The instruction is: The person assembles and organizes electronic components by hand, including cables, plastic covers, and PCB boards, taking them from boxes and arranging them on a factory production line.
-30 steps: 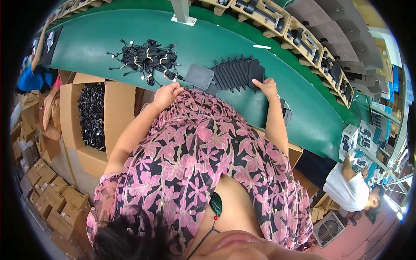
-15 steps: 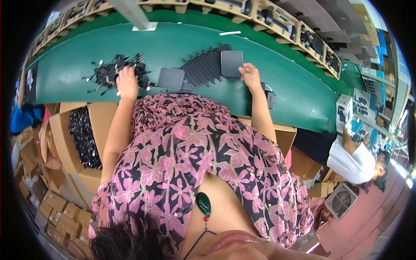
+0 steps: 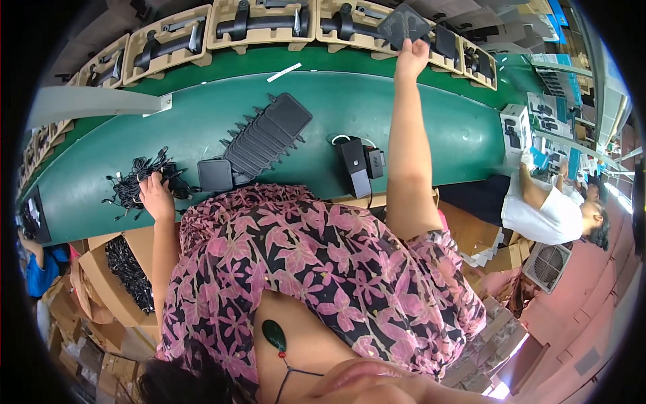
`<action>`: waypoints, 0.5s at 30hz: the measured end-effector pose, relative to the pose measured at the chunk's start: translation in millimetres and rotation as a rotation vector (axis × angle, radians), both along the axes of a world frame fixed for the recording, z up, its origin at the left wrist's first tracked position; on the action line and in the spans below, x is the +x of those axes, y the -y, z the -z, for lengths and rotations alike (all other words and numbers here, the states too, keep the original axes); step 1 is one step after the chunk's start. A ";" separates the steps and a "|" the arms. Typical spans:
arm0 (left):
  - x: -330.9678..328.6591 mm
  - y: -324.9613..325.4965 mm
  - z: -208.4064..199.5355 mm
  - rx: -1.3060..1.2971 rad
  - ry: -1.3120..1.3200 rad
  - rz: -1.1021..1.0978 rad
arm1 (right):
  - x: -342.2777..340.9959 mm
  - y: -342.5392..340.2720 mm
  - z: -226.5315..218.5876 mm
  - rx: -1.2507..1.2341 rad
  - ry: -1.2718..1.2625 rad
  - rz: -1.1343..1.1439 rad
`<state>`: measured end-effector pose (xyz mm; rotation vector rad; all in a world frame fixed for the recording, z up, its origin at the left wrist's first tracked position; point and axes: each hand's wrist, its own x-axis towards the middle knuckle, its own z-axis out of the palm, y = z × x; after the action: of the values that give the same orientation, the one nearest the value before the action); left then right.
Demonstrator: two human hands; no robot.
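My right hand (image 3: 412, 59) is stretched far forward, its fingers pinching the near edge of a black square plate (image 3: 402, 25) with rounded corners. That plate is held over one of the moulded cardboard trays (image 3: 363, 42) at the back. At the left, my left hand (image 3: 156, 196) lies on a tangled pile of black cables (image 3: 138, 182), fingers bent round some strands. Just right of the pile sits another flat black square pad (image 3: 215, 175). Beyond it, a fanned row of black plates with small side tabs (image 3: 269, 138) overlaps on the green table (image 3: 222, 101).
Several trays holding black tubular parts line the far edge. A black box-shaped device (image 3: 354, 161) with a cord stands right of centre. A grey post (image 3: 101, 108) juts in at left. An open carton of cables (image 3: 128, 276) is below left. A person in white (image 3: 542, 212) works at right.
My right hand has carried the square plate from the table forward to the trays. My left hand stays at the cable pile, fingers now more curled. The view has shifted.
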<state>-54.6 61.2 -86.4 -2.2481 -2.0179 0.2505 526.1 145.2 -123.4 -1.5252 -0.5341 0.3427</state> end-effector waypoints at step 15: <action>100.1 -1.4 -71.7 -0.063 0.781 0.098 | -140.2 12.0 -64.3 -0.059 0.952 -0.691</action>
<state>45.6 62.6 -14.7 -2.7529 -2.1938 -0.6904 385.9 133.2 -59.1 -1.4611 -1.8287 0.1263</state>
